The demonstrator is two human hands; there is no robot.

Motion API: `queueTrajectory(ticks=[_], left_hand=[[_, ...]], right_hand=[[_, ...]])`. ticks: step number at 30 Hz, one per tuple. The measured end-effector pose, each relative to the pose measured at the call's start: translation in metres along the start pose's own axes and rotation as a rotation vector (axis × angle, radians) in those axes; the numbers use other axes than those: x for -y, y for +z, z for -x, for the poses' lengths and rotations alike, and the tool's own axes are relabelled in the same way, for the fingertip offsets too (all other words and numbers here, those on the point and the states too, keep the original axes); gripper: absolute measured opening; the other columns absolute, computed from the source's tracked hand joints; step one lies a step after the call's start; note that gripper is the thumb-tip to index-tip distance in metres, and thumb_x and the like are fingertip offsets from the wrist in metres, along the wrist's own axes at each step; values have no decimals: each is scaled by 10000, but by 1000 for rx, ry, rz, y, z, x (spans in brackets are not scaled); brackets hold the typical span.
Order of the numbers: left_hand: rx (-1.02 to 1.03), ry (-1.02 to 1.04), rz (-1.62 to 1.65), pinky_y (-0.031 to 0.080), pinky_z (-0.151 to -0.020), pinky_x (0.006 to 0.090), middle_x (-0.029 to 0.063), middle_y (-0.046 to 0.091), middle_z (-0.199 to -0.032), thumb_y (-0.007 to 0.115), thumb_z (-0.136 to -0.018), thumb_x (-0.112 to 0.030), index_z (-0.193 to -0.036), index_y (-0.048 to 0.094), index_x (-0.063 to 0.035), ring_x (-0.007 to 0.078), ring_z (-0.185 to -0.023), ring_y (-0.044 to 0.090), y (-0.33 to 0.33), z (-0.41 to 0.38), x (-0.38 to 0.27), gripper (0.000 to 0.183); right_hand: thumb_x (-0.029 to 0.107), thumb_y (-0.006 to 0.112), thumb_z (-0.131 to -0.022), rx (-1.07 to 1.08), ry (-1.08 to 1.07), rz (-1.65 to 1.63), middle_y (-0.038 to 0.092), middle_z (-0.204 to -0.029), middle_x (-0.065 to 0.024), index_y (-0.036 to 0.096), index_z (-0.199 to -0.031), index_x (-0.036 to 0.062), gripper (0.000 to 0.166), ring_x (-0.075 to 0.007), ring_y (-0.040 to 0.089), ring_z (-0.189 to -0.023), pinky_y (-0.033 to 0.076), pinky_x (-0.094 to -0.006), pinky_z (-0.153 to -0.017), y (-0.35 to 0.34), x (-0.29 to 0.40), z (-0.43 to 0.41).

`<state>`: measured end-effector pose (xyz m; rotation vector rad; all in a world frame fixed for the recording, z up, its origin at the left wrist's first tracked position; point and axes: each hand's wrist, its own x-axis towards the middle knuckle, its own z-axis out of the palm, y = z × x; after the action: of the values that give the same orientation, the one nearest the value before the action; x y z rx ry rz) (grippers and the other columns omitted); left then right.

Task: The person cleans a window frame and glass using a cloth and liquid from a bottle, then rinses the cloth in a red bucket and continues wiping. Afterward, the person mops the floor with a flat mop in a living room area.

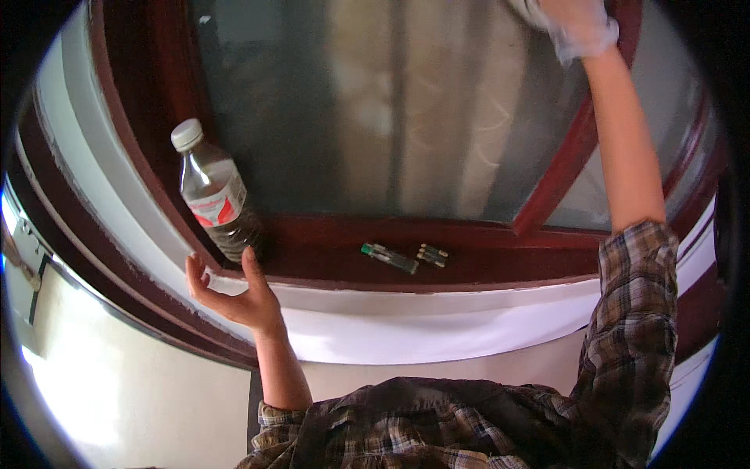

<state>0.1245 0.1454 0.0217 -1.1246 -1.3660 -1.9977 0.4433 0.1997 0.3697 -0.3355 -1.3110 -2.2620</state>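
My right hand (pixel 574 20) is raised against the glass pane (pixel 363 117) at the upper right, cut off by the picture's top edge. It presses a whitish, thin cloth (pixel 565 47), which is blurred and bunched around the hand. Lower left, my left hand (pixel 243 299) holds nothing, its thumb and fingers spread. Just beyond it stands a clear plastic bottle (pixel 214 176) with a white cap and a red-and-white label, dark in its lower part. The thumb overlaps the bottle's base in view; contact cannot be told.
A dark red wooden frame (pixel 551 164) surrounds the glass. On its sill (pixel 316 246) lie a small clear tube with a green end (pixel 389 258) and a bundle of short, pale-tipped sticks (pixel 432 255). A white ledge (pixel 422 328) runs below, in front of my body.
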Motion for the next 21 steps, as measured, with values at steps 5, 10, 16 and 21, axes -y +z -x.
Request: queueTrajectory(ticks=[5,10,16,21], left_hand=[[158,-12,-88,357,-931,391,170,482,-1178,814,-634,-180,-1244,401,20,299,-1088,464,24,1,-7,763],[64,-126,-4,385,-903,384,176,463,-1157,820,-622,-220,-1247,364,29,291,-1054,476,20,-11,15,813],[11,-211,60,390,-874,378,182,446,-1146,822,-616,-218,-1246,349,47,288,-1020,471,-10,-5,11,831],[17,-148,2,361,-888,404,189,482,-1101,829,-599,-225,-1231,378,41,322,-1014,470,-25,-14,17,820]], right_hand=[[274,380,-915,767,400,-242,600,-973,-95,572,-1019,125,265,-199,544,-932,438,-375,-830,-31,81,-117],[282,386,-906,2,397,-780,567,-1081,-93,537,-1141,84,342,-208,535,-975,362,-385,-963,-25,161,-134],[226,528,-690,226,197,-789,600,-965,-141,675,-744,17,262,-379,459,-1121,235,-485,-1036,-50,281,-81],[200,540,-679,356,59,-969,593,-965,-111,675,-769,21,241,-366,456,-1132,252,-473,-1039,-90,321,-50]])
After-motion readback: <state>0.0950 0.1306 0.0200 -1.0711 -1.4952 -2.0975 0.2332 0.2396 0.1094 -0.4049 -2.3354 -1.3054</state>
